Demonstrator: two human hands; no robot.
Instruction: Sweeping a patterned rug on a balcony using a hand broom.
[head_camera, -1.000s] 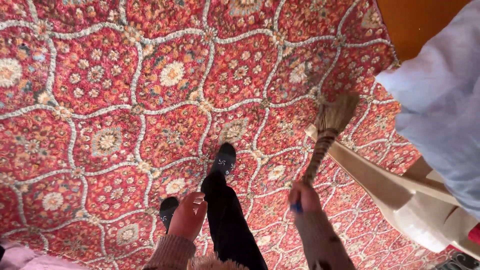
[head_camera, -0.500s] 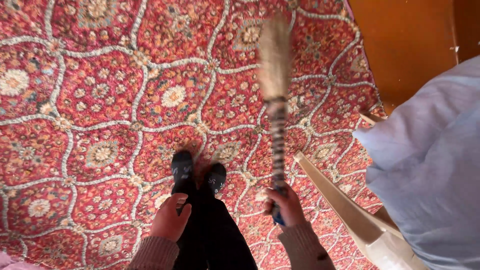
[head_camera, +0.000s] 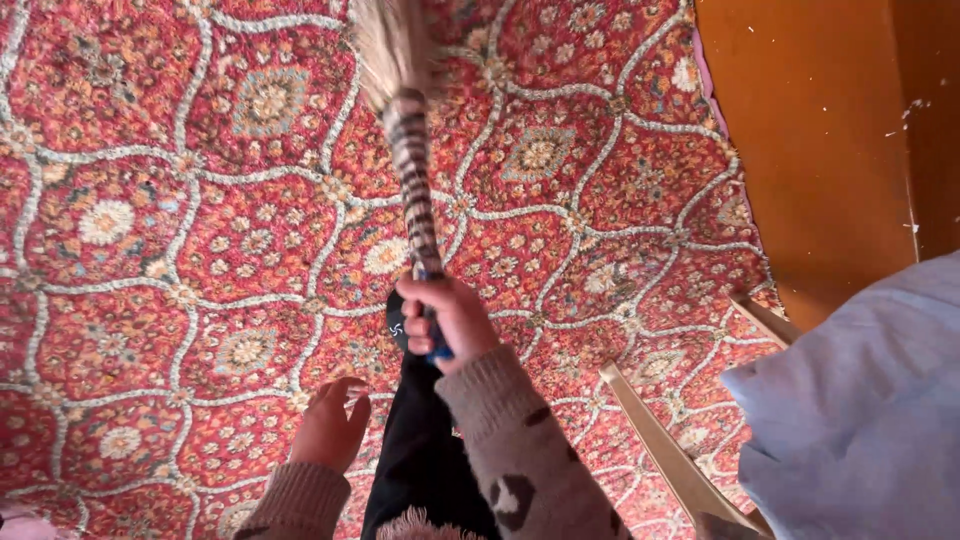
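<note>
1. Gripping the striped handle of a grass broom (head_camera: 412, 190), the right hand (head_camera: 445, 318) is closing its grip fully around the lower end.
2. Beyond that grip, the bristles are reaching out over the red patterned carpet (head_camera: 180, 250).
3. Left of the grip, the left hand (head_camera: 330, 428) is hanging with fingers loosely spread, holding nothing, beside the black trouser leg (head_camera: 420, 460).
</note>
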